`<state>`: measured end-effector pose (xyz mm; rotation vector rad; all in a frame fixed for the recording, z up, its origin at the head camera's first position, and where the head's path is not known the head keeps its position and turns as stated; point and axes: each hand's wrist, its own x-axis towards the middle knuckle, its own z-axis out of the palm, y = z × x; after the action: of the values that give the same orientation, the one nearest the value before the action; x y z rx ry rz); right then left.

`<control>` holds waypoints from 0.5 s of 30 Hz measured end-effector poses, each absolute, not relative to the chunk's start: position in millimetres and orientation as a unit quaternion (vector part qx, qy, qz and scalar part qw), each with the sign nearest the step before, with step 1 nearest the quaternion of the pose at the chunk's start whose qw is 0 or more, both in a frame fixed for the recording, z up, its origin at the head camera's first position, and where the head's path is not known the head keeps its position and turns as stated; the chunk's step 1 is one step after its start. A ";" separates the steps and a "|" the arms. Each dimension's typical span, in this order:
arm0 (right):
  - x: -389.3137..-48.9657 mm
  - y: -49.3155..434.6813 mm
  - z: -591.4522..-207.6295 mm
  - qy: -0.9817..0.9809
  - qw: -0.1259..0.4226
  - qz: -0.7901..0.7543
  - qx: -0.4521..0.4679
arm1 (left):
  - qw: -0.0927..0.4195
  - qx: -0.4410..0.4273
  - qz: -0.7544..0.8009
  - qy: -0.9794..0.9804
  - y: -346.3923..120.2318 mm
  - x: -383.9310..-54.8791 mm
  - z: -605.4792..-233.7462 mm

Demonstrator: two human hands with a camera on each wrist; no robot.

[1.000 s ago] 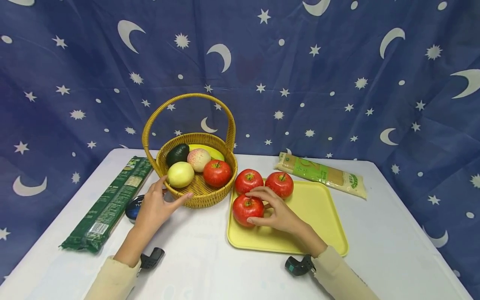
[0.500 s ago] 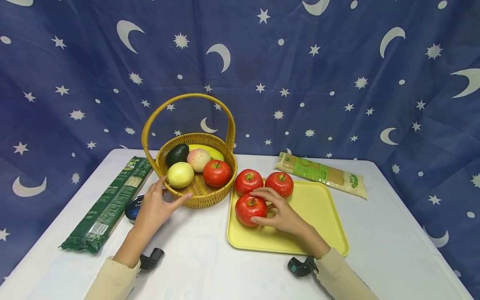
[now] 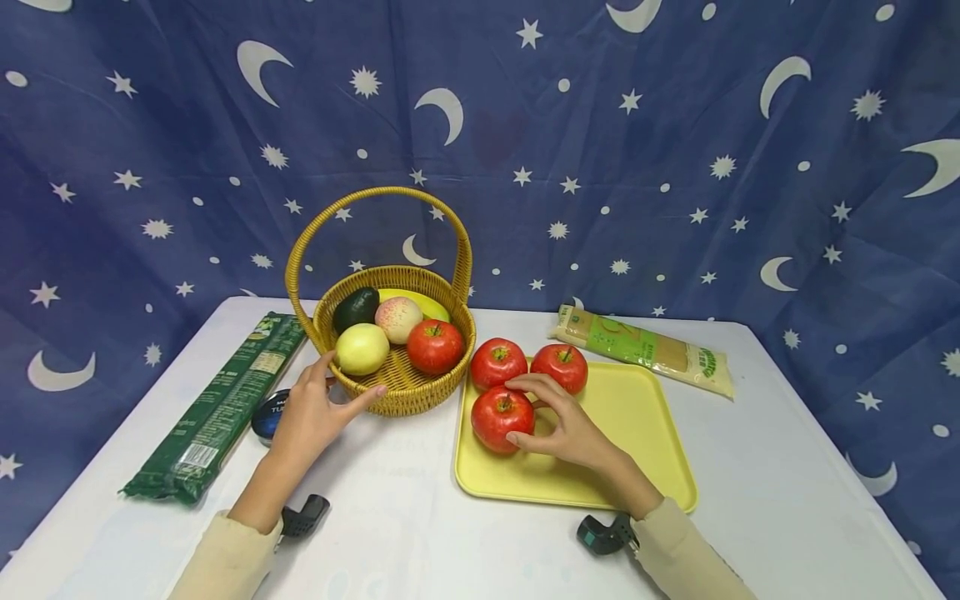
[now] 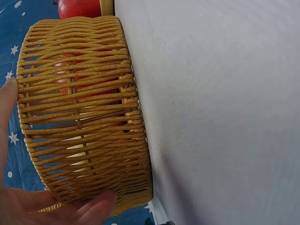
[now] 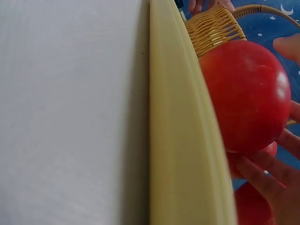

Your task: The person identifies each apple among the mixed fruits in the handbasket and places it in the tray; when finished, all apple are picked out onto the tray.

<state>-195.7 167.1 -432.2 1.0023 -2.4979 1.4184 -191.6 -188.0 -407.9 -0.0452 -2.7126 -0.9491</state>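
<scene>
My left hand (image 3: 311, 421) spans the near left side of a wicker basket (image 3: 405, 403), thumb at the front rim and fingers against the outer wall (image 4: 84, 117). The basket holds an avocado (image 3: 356, 310), a peach (image 3: 398, 319), a banana (image 3: 431, 307), a yellow-green round fruit (image 3: 362, 350) and a red apple (image 3: 435, 347). Over a yellow tray (image 3: 630, 450), my right hand (image 3: 566, 429) is loosely curved around the right side of the front apple (image 3: 501, 421). In the right wrist view, its thumb (image 5: 288, 48) stands off that apple (image 5: 246, 96), fingers beside it.
Two more red apples, one at the tray's back left corner (image 3: 497, 363) and one beside it (image 3: 558, 369), stand behind the front one. A green packet (image 3: 217, 408) and a dark blue round item (image 3: 268, 417) lie left; a noodle packet (image 3: 643, 349) lies behind the tray.
The front apple and my right hand have shifted slightly right since the first frame. Its thumb now overlaps less of the apple. My left hand and the basket have not visibly moved.
</scene>
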 end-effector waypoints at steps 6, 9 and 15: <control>-196.0 166.2 -429.6 -0.820 0.058 0.463 0.331 | 0.132 -0.013 -0.329 -0.935 -189.3 -191.3 -407.7; -196.1 165.3 -427.1 -0.822 0.063 0.460 0.329 | 0.132 -0.012 -0.329 -0.935 -189.7 -191.3 -407.8; -200.1 162.7 -421.4 -0.818 0.067 0.458 0.343 | 0.131 -0.015 -0.328 -0.936 -189.1 -191.1 -408.2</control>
<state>-200.1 162.7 -421.4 1.0336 -2.4645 1.3803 -191.1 -189.1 -408.2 -0.0423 -2.7168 -0.9511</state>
